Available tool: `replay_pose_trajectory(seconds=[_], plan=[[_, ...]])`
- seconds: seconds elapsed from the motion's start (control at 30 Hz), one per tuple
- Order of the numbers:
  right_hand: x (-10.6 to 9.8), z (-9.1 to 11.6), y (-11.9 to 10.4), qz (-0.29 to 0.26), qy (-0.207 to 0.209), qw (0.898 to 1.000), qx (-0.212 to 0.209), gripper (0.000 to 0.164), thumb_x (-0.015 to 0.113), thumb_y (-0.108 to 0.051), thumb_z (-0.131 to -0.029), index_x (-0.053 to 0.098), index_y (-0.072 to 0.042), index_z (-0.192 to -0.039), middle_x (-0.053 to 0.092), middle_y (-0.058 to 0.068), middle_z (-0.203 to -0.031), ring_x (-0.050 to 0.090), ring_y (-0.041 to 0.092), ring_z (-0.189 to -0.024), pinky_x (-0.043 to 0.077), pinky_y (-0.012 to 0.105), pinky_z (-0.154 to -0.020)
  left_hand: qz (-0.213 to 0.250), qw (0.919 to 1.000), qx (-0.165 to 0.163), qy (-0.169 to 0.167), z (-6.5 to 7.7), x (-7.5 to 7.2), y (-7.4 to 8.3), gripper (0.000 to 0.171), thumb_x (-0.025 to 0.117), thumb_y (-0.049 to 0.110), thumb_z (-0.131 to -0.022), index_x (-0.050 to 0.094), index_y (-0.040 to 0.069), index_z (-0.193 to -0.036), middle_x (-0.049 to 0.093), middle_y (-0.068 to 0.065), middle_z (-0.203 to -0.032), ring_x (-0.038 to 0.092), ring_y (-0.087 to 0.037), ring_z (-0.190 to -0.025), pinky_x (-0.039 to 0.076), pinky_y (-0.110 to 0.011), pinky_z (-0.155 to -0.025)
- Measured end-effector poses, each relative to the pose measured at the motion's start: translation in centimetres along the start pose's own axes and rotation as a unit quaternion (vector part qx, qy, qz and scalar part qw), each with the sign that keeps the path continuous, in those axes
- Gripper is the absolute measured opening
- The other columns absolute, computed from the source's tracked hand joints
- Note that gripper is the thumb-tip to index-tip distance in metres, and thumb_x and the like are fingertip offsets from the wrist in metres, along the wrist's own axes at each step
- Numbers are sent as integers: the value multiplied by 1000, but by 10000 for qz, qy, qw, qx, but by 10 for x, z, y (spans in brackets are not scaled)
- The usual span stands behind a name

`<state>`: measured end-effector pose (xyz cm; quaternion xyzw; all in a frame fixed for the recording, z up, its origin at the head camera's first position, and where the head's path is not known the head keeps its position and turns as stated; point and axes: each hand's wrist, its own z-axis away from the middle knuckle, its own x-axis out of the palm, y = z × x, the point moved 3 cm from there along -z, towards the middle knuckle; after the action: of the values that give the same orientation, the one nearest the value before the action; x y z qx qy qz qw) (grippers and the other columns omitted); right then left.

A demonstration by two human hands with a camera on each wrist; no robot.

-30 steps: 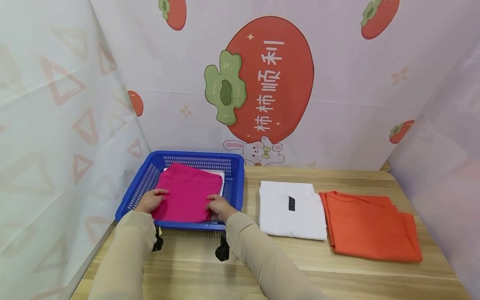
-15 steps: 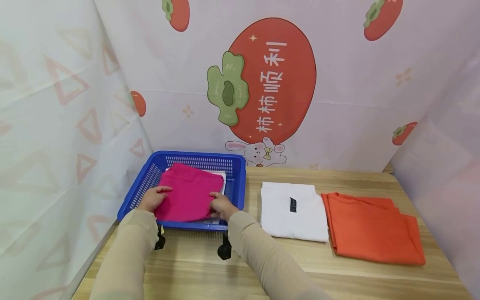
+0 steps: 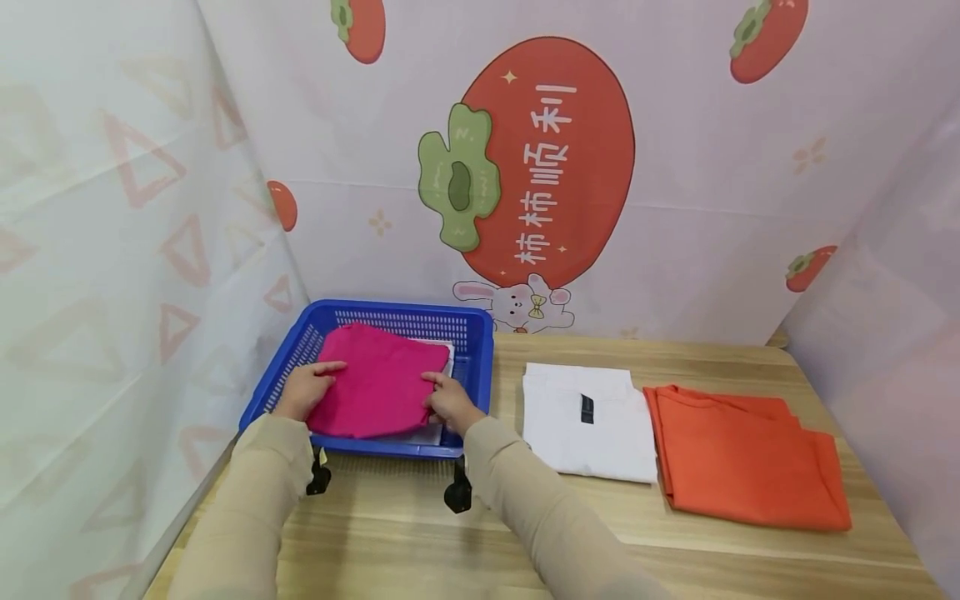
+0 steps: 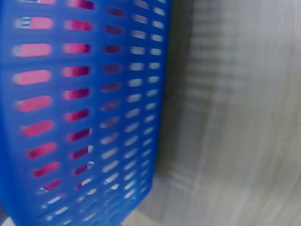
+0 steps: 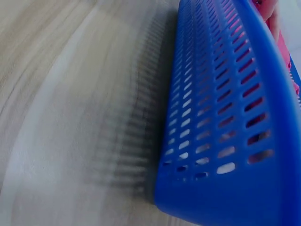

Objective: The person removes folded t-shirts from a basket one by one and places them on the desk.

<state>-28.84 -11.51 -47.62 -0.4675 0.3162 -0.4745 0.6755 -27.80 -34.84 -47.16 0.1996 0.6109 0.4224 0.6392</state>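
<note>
A folded pink garment (image 3: 378,379) lies on white folded cloth (image 3: 448,367) in the blue basket (image 3: 405,310). My left hand (image 3: 303,390) grips its left side, with a finger or thumb laid over the top. At its right side my right hand (image 3: 452,402) pinches the edge, and some fingers are hidden under the fabric. The front right of the garment is raised a little, with white showing beneath. Through the basket slots, pink cloth (image 4: 35,103) shows in the left wrist view. Fingers (image 5: 268,8) on pink cloth appear at the top of the right wrist view.
Right of the basket, a folded white T-shirt (image 3: 588,446) with a dark neck label lies on the wooden table (image 3: 390,542). Beside it is a folded orange garment (image 3: 750,467). Printed curtains (image 3: 675,275) close off the back and sides.
Both hands have shifted slightly away from the basket's front rim, and the pink garment has moved back with them. More white cloth shows at its front right. The view has shifted a little.
</note>
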Motion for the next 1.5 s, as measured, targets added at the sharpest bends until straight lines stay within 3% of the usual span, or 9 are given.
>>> replay_pose_trajectory(seconds=[0.13,0.47,0.67,0.77,1.0,1.33,1.5], plan=[[-5,-5,2,70,-160,9998,-138,55,42,17,-74,46,-6,-123,50,12,-111,43,11,-47,42,24,-41,123,9998,118,-52,2,-1,5,36,43,1,-83,53,3,-118,33,-25,-129,35,-33,-108,40,-31,-68],[-12,-2,-8,53,-395,9990,-217,59,43,18,-74,44,-10,-126,49,10,-117,54,17,-63,47,27,-46,548,9985,91,22,7,-5,11,37,44,4,-84,52,6,-120,34,-22,-130,39,-30,-103,41,-31,-68],[-17,9,-19,176,-501,9980,-356,56,43,17,-77,44,-12,-126,48,10,-120,54,18,-65,47,28,-49,884,9960,89,21,17,-10,18,36,44,8,-87,49,9,-123,25,-19,-136,26,-31,-118,36,-41,-83],[-21,12,-23,304,-545,9966,-530,55,44,16,-78,45,-12,-125,48,11,-120,55,18,-69,48,29,-52,1061,9943,63,-19,24,-11,22,36,45,11,-89,48,10,-125,22,-18,-137,26,-32,-117,38,-39,-82],[-34,27,-31,427,-605,9947,-706,53,46,15,-79,47,-13,-124,48,15,-119,57,22,-77,49,35,-60,1568,9876,98,-29,42,-10,32,38,48,16,-89,46,10,-126,25,-13,-137,38,-28,-106,45,-24,-65],[-61,52,-32,419,-764,9927,-834,53,46,12,-80,45,-15,-126,38,15,-129,56,19,-75,49,31,-60,2199,9750,324,-4,70,4,58,37,49,11,-87,46,4,-124,29,-13,-135,36,-26,-109,44,-19,-66],[-76,69,-31,382,-802,9908,-1017,52,46,11,-81,43,-14,-127,38,16,-128,57,21,-80,49,34,-62,2646,9633,444,70,82,16,67,36,52,10,-86,49,3,-121,34,-12,-132,39,-21,-102,45,-18,-65]])
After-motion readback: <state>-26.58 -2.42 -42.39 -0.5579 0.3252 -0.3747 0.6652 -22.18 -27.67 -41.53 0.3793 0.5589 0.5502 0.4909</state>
